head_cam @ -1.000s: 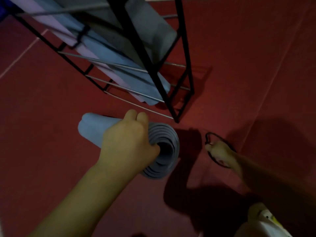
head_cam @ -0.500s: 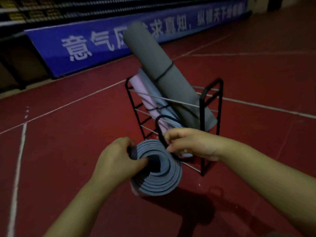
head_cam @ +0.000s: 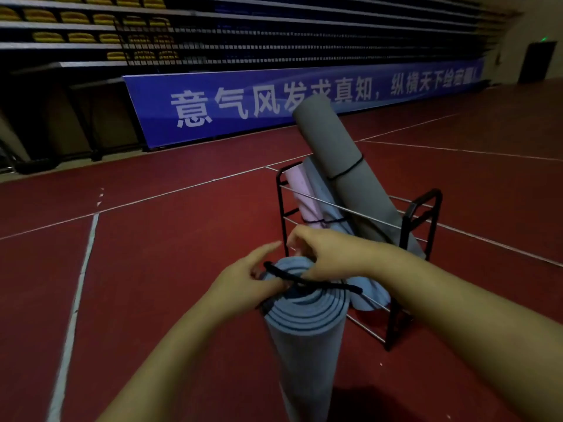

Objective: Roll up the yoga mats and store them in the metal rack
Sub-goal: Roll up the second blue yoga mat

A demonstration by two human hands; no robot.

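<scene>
A rolled blue mat (head_cam: 304,345) stands on end on the red floor (head_cam: 152,269), its long axis close to vertical and its spiral end facing up toward the camera, directly below both hands. A black elastic band (head_cam: 307,283) lies stretched across this top end. The left hand (head_cam: 246,287) pinches the band at the roll's near-left rim, with its index finger extended; the right hand (head_cam: 329,257) reaches over the far rim with curled fingers, apparently holding the band's other part, though the contact is partly hidden. Just beyond the right hand stands the metal rack (head_cam: 426,214), already holding a grey mat (head_cam: 341,166), which leans up and to the left, with a pink mat (head_cam: 300,190) and another blue mat (head_cam: 318,193) beside it; each carries a dark band. Judged from this, rolling is complete for the mat in hand and three mats are stored; remaining are seating the band around the roll and lifting it into the rack. Whether other mats await is not visible.
</scene>
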